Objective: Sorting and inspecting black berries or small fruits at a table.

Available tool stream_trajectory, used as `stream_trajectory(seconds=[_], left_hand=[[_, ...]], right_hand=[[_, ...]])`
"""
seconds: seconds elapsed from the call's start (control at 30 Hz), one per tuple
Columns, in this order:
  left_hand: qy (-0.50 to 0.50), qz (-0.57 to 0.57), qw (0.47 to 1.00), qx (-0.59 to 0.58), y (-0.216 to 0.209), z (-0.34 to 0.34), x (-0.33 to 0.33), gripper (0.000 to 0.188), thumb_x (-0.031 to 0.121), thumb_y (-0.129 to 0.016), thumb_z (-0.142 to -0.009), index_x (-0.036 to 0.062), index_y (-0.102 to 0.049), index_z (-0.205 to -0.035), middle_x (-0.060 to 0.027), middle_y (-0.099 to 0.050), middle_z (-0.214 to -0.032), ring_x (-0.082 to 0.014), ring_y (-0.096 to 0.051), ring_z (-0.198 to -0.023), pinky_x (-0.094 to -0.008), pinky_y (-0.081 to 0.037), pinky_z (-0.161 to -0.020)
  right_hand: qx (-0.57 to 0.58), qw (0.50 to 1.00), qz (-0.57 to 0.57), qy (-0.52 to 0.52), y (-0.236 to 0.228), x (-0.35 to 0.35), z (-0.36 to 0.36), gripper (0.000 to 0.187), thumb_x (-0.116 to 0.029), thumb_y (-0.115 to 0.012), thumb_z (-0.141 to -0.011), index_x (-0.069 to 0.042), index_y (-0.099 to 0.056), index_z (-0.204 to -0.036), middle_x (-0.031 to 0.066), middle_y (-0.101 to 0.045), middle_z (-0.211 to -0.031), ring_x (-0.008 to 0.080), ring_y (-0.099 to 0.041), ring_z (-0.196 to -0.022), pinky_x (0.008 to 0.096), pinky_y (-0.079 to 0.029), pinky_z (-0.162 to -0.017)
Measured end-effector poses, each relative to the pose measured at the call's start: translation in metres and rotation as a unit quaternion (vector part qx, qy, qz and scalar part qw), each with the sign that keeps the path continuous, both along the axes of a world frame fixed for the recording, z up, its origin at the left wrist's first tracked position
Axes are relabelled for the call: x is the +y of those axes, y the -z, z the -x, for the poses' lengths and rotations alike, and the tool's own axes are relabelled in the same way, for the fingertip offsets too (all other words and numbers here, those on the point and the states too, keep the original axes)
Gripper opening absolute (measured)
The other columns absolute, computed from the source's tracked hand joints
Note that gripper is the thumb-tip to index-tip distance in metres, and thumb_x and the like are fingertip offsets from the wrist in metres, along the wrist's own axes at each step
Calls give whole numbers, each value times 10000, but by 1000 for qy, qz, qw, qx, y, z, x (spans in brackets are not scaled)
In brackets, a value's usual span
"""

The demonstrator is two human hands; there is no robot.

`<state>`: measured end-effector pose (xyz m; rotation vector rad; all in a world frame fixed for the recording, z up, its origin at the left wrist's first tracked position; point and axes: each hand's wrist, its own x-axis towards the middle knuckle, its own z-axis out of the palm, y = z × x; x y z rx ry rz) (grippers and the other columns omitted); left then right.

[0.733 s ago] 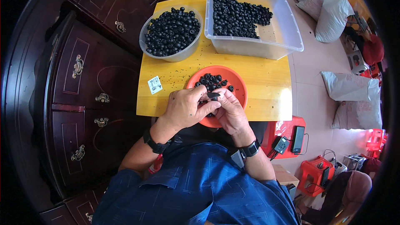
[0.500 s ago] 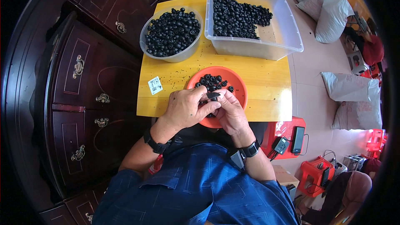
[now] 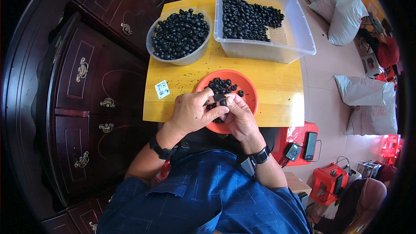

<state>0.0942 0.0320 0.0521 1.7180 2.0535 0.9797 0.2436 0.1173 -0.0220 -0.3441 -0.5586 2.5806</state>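
Over the orange bowl (image 3: 250, 89), my two hands meet with their fingertips nearly touching. My left hand (image 3: 189, 110) is closed, thumb and forefinger pinching a small dark flat blade-like piece (image 3: 219, 97). A black ring-shaped piece (image 3: 223, 102) is pinched by my right hand (image 3: 237, 115), right against the flat piece. Fingers partly hide both. Behind them in the bowl lie several black round pieces with holes (image 3: 222, 85), some of them covered by my hands.
A round clear tub (image 3: 187, 60) and a large clear bin (image 3: 264, 53), both holding black round pieces, stand at the table's far side. The yellow table (image 3: 277, 86) bears a white label (image 3: 162, 89) and dark crumbs. Dark cabinets (image 3: 117, 91) stand left; white sacks (image 3: 362, 91) right.
The flat dark piece has tilted between my fingers, and the black ring-shaped piece shows more plainly. Both hands stay in nearly the same place over the bowl.
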Motion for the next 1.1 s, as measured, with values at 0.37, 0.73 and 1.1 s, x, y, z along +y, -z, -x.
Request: stream_trajectory(seconds=[0.37,0.73,1.1], left_hand=[[15,-7,1000,11,6,1,0,419,472,-747,-881,79,-613,-826,-82,-694,-691,-305,-689,-613,-408,-523,-552],[5,-14,998,-61,0,1,-2,209,166,-793,-872,50,-651,-973,-45,-580,-650,-173,-580,-556,-322,-469,-538],[-55,26,987,-146,-2,50,-15,141,79,-715,-875,-2,-642,-964,49,-561,-700,-16,-475,-639,-224,-397,-572]], right_hand=[[20,1000,17,-2,3,1,-2,140,-183,-602,-1034,-56,-633,-1083,35,-681,-1020,122,-656,-905,304,-572,-835],[-36,999,-10,2,6,2,4,122,-182,-609,-1034,-84,-634,-1103,-7,-663,-979,74,-630,-861,234,-538,-754],[-89,978,-184,-40,-58,13,-30,148,-134,-613,-1027,-73,-617,-1162,43,-683,-1177,96,-618,-1054,283,-485,-954]])
